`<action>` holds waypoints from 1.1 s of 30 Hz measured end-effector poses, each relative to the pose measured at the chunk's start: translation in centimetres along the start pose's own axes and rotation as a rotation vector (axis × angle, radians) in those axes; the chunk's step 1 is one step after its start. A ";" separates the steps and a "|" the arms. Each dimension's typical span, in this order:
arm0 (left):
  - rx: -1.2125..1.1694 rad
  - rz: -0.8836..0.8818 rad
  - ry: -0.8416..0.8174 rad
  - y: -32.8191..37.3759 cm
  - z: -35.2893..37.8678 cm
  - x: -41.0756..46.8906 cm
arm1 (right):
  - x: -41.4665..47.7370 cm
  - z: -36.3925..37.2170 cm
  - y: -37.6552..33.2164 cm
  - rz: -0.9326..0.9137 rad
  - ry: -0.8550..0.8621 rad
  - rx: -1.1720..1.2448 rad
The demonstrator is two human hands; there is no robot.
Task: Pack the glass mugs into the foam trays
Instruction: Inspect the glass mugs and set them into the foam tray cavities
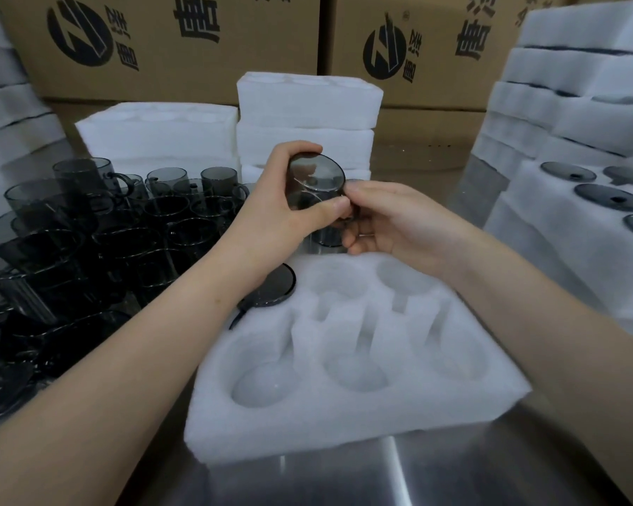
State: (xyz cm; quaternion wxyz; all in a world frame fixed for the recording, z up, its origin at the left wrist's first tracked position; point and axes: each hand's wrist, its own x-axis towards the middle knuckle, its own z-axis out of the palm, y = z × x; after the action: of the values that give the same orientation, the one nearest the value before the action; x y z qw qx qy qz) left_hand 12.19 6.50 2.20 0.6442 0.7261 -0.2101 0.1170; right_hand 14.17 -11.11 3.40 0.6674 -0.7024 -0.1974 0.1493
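A smoky glass mug [317, 180] is held tilted above the far edge of a white foam tray [344, 418], its flat base turned toward me. My left hand [271, 210] grips the mug's body, thumb across the front. My right hand [388, 220] pinches the mug's handle side from the right. One inverted mug [271, 286] fills the tray's far left pocket, only its dark round base showing. The other pockets are bare. Many more smoky mugs [88, 242] stand crowded on the left of the table.
Stacks of foam trays [307, 115] rise behind my hands, with more at left [11, 104]. On the right stand packed trays [578, 199] showing dark mug bases. Printed cardboard boxes [161, 42] line the back. The steel table [454, 476] shows in front.
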 end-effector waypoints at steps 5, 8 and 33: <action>-0.057 -0.117 0.080 0.0 -0.1 0.5 | -0.2 0.3 0.3 -0.080 -0.042 0.109; -0.068 -0.191 0.059 0.1 -0.3 0.7 | -0.5 0.7 0.4 -0.170 -0.066 0.121; 0.070 0.063 -0.046 0.3 0.2 -0.2 | 0.0 1.2 0.1 0.029 0.061 0.075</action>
State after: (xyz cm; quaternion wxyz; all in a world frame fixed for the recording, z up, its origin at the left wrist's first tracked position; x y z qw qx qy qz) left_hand 11.82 6.35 2.33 0.6093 0.7437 -0.2434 0.1280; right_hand 13.58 -10.07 3.23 0.6966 -0.6840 -0.1610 0.1450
